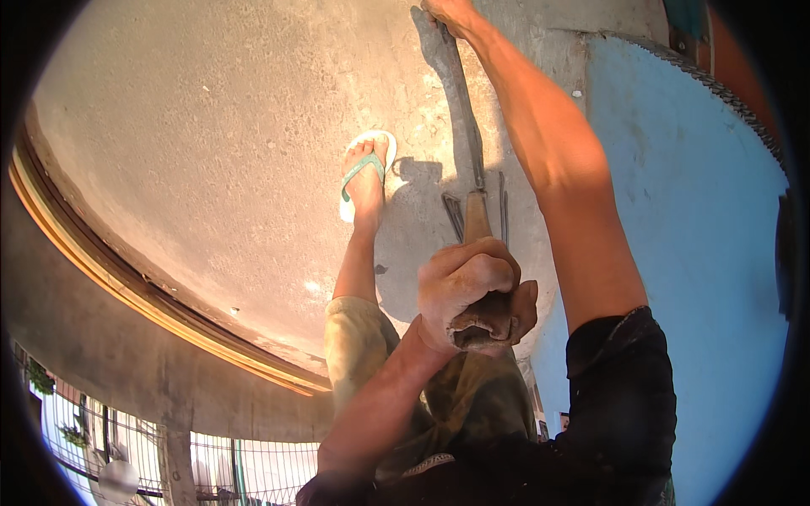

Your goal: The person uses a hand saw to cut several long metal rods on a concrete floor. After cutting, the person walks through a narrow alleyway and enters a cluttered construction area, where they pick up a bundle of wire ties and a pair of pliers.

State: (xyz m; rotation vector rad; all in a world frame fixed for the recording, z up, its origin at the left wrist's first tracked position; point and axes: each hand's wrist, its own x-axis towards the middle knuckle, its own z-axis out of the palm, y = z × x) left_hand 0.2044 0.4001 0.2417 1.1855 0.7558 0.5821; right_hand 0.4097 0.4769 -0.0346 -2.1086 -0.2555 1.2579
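Note:
My left hand (471, 282) is closed around the near end of a long tool with a wooden handle (477, 216) and a long grey, dusty upper part (462, 118). My right arm reaches forward, and my right hand (450, 15) is closed on the far end of the tool, partly cut off at the top edge. Bent dark metal rods (453, 215) show on either side of the handle, lower down by the concrete floor.
My left foot in a mint and white flip-flop (363, 177) stands on the concrete floor (211, 169). Long yellowish strips (169, 320) run along the left. A pale blue panel (692, 253) fills the right side. A wire fence (215, 468) shows at the lower left.

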